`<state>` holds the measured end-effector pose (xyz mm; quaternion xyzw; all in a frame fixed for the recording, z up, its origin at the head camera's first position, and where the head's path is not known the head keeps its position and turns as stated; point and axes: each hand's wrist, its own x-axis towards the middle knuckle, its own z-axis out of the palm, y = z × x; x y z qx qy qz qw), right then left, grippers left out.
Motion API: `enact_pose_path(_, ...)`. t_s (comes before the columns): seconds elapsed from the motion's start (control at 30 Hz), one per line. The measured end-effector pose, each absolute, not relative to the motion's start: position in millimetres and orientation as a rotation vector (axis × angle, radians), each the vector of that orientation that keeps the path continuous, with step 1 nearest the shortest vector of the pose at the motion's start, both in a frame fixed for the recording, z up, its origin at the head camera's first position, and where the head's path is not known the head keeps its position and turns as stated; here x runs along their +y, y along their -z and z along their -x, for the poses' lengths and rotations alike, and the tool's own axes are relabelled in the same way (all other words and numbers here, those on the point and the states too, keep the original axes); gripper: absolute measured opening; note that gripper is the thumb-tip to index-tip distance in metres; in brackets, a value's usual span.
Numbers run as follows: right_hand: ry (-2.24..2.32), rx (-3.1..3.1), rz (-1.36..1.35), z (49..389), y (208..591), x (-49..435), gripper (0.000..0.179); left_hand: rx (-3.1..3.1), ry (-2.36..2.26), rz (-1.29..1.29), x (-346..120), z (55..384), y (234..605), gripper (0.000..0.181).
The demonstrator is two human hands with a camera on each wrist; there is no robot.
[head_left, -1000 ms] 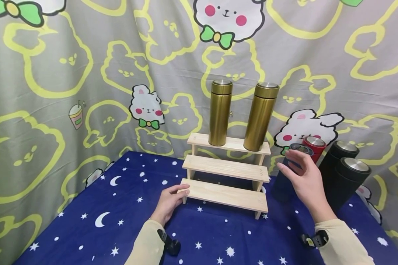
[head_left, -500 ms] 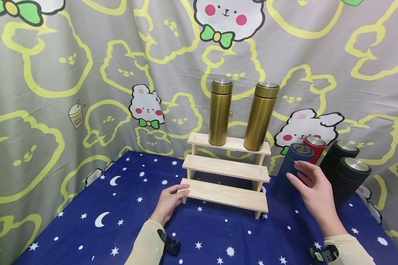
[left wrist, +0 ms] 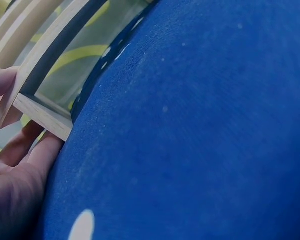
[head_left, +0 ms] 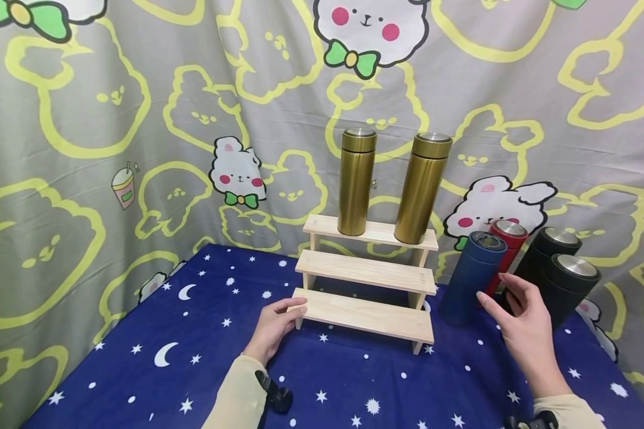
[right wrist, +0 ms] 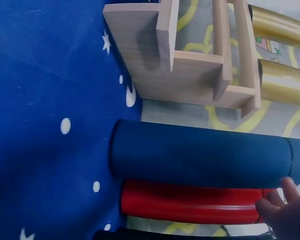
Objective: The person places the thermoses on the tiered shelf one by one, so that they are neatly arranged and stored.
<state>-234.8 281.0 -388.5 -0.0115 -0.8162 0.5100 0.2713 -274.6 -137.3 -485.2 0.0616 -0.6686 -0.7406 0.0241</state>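
My left hand (head_left: 273, 328) grips the left end of the lowest board of a three-step wooden display stand (head_left: 365, 314); in the left wrist view the thumb (left wrist: 2, 82) lies over the board and fingers sit beside the leg. Two gold thermos flasks (head_left: 356, 185) (head_left: 423, 190) stand upright on the top step. To the right of the stand, on the cloth, is a blue thermos flask (head_left: 468, 283). My right hand (head_left: 528, 336) hovers beside it with thumb and fingers spread in a loose curve, holding nothing. In the right wrist view, its fingertips (right wrist: 288, 187) overlap the blue flask's upper end.
A red thermos flask (head_left: 508, 253) stands behind the blue one. Two black thermos flasks (head_left: 550, 241) (head_left: 571, 289) are close on the right, partly behind my right hand. A blue star-patterned cloth (head_left: 236, 351) covers the table, and a printed curtain (head_left: 284, 113) hangs behind.
My right hand has moved down and to the right, from in front of the blue flask to its right side, uncovering it. The left hand and the stand have stayed put.
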Motion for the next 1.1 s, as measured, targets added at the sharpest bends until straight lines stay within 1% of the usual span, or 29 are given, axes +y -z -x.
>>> enact_pose_path(0.27,-1.453,-2.256,0.079,242.2,398.4,286.5,0.082,-2.065,2.291,-0.195,-136.1,274.8,486.2,0.029)
enact_pose_path(0.43,-1.496,-2.298,0.075,246.4,402.2,290.2,0.09,-2.073,2.286,-0.192,-136.0,273.7,486.2,0.029)
enact_pose_path(0.77,-1.583,-2.341,0.092,264.4,415.8,293.0,0.097,-2.097,2.27,-0.201,-139.1,274.9,485.6,0.03)
enact_pose_path(1.1,-1.558,-2.337,0.172,275.5,426.0,295.1,0.095,-2.102,2.273,-0.196,-137.7,275.0,486.0,0.03)
